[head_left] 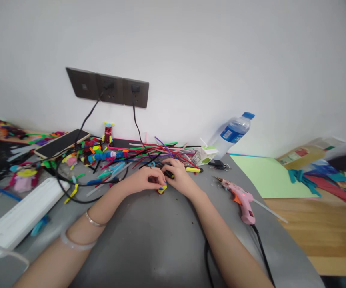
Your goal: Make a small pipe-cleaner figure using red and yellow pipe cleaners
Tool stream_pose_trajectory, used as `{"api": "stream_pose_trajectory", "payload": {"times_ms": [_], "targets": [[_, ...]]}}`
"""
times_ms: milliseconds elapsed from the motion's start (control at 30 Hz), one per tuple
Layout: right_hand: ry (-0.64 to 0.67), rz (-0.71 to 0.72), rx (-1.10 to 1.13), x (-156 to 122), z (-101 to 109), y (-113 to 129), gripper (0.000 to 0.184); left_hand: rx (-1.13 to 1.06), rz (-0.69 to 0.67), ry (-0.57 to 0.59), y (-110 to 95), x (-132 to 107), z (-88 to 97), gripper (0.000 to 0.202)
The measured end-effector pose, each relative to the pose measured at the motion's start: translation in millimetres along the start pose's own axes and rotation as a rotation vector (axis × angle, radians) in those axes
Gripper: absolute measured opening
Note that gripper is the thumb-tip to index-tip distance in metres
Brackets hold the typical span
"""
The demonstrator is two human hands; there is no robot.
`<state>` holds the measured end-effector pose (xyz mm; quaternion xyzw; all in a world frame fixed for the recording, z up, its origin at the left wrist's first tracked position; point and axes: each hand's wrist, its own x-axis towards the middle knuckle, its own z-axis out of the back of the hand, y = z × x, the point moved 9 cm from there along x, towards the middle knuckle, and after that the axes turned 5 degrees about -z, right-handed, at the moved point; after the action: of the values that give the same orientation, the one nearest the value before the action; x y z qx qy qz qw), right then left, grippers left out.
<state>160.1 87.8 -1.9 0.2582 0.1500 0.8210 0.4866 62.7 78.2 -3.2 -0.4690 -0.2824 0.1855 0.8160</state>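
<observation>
My left hand pinches a small yellow-and-red fuzzy piece just above the grey table, thumb and fingertips pressed together on its top. Close beside it, my right hand has its fingers curled over something dark with a bit of yellow; what it is stays mostly hidden. A yellow-and-black tool, perhaps a cutter, sticks out behind the right hand. Behind both hands lies a loose heap of coloured pipe cleaners. A small red-and-yellow pipe-cleaner figure stands upright near the wall.
A pink glue gun lies at right, its cord running to the front. Behind it are keys, a small green-and-white box and a water bottle. At left lie a white power strip, black cables and a phone.
</observation>
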Motion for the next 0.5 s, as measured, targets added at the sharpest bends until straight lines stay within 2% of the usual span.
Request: {"api": "stream_pose_trajectory", "payload": {"times_ms": [500], "targets": [[-0.001, -0.031, -0.014, 1.3, 0.9, 1.4, 0.010, 0.080, -0.018, -0.003, -5.9, 1.2, 1.8, 0.009]]}}
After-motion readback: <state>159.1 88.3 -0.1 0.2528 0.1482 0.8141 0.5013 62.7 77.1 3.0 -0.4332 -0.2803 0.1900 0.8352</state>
